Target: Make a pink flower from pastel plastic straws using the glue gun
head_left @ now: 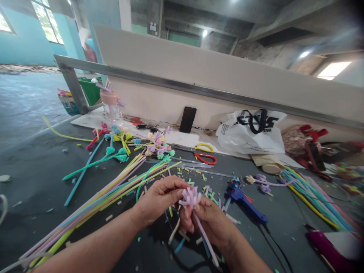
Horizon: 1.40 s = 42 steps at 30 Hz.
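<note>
My right hand point(209, 221) is closed around the stem of a pale purple straw flower point(191, 196), holding it upright just above the dark table point(36, 174). My left hand point(159, 200) pinches the flower's curled petals from the left with thumb and fingertips. The lilac stem runs down past my right wrist. A long bundle of coloured straws point(113, 189) lies to the left of my hands. Several cut straw pieces are scattered under and around them.
A blue glue gun point(244, 201) with its cord lies right of my hands. Finished straw flowers point(153, 146), red and yellow scissors point(205, 153), a black phone point(187, 119), a white plastic bag point(251, 131) and more straws point(313, 193) lie beyond. A pale wall panel stands behind.
</note>
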{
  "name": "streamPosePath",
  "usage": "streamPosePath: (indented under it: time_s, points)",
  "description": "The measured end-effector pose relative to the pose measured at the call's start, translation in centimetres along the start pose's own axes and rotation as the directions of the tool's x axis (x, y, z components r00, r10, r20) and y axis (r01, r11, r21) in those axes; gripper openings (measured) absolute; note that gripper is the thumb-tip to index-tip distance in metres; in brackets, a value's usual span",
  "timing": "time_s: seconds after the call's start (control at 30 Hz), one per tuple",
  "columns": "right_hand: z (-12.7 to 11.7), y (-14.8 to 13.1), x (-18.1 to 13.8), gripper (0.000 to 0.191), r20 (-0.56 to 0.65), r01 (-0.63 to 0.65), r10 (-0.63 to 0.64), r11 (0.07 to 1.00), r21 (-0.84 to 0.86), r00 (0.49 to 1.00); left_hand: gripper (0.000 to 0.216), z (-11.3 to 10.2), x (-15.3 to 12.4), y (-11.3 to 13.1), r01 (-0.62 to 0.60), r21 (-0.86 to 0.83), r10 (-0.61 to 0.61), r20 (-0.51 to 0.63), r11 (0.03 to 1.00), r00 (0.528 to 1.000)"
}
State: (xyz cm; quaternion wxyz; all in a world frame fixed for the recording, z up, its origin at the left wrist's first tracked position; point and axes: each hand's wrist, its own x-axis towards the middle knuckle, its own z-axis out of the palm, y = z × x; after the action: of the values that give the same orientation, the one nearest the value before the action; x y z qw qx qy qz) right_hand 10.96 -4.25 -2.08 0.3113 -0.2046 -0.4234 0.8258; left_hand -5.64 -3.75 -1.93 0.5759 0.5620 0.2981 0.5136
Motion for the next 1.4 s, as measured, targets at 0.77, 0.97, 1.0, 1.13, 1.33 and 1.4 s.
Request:
streamPosePath:
  time_s: [0.77, 0.97, 1.0, 1.13, 1.33, 1.4]
  points:
    - [0.5, -0.5, 0.2, 0.026, -0.294, -0.055, 0.002, 0.983, -0.175, 0.956, 0.013, -0.2, 0.1, 0.7, 0.039, 0.252, -0.006, -0.132, 0.967, 0.991]
    - [0.5, -0.2, 0.5, 0.025, -0.288, 0.002, -0.025, 0.997, -0.079, 0.957, 0.011, 0.2, 0.0, 0.7, 0.004, 0.276, 0.045, -0.171, 0.961, 0.984]
    - [0.4, -0.1, 0.5, 0.024, -0.298, 0.024, -0.044, 0.997, -0.07, 0.953, 0.011, 0.3, 0.0, 0.6, -0.016, 0.29, 0.079, -0.206, 0.957, 0.975]
    - [0.0, 0.3, 0.7, 0.024, -0.35, 0.089, -0.118, 0.991, -0.098, 0.929, 0.007, 0.6, -0.5, 0.5, -0.146, 0.468, 0.279, -0.229, 0.872, 0.933]
    - [0.1, 0.6, 0.7, 0.03, -0.412, 0.065, -0.216, 0.934, -0.351, 0.885, 0.006, 1.0, -0.9, 0.6, -0.169, 0.515, 0.289, -0.161, 0.84, 0.944]
    - [0.3, 0.5, 0.6, 0.033, -0.411, 0.056, -0.257, 0.896, -0.44, 0.875, 0.008, 1.1, -0.9, 0.4, -0.122, 0.5, 0.242, -0.183, 0.857, 0.953]
